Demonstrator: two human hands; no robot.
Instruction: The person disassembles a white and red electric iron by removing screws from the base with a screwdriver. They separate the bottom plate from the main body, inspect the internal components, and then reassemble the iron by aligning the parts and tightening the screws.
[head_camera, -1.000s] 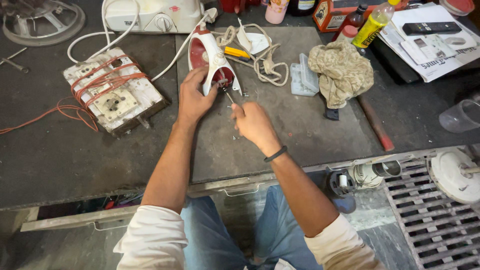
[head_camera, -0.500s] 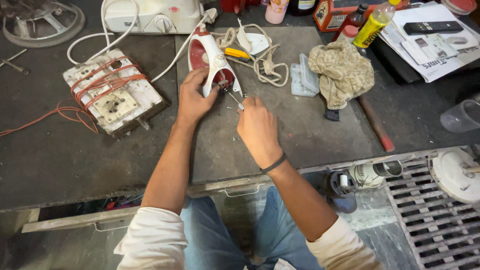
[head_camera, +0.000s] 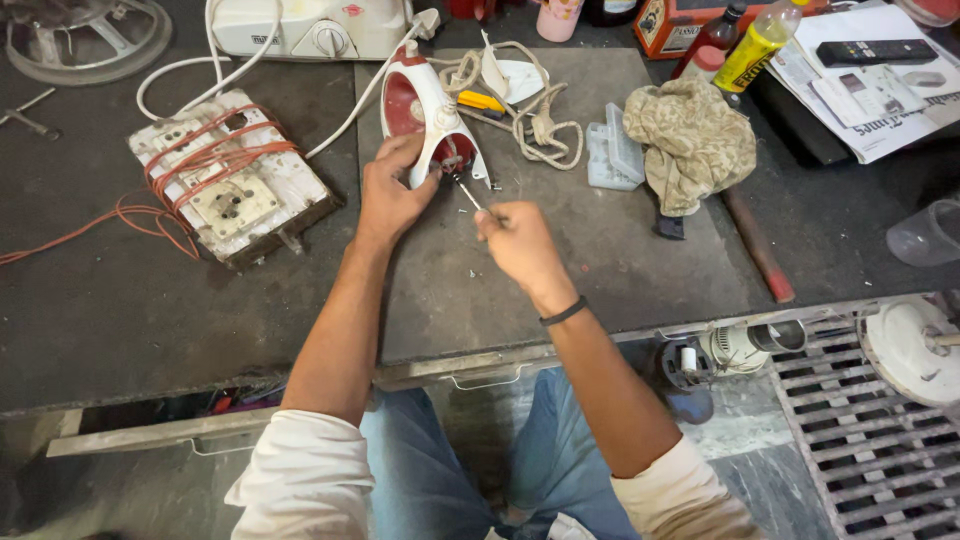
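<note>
**Both hands on the iron, with clutter close on every side**

Your left hand is wrapped around the rear end of the red and white clothes iron, which lies on the grey mat in the middle of the dark workbench. Your fingers curl over its back edge and hold it fast. Your right hand is closed around the handle of a thin screwdriver, whose metal shaft runs up and left to the open back of the iron, where its tip meets the exposed fittings.

Just beyond the iron, its braided cord lies in loose coils and knots, with a yellow-handled tool touching the pile. A white cable passes along the iron's left side toward the white appliance at the far edge. To your left, well apart from the hand, sits a worn switchboard wound with orange wire that trails off across the bench.

To the right of your screwdriver hand lie a small clear plastic box and a crumpled patterned rag, and farther out a red rod lies on the mat's edge. A yellow bottle and a remote control on papers stand at the far right corner. Nothing lies between your two hands and the iron; the cord heap is the nearest crowding, just behind it.
</note>
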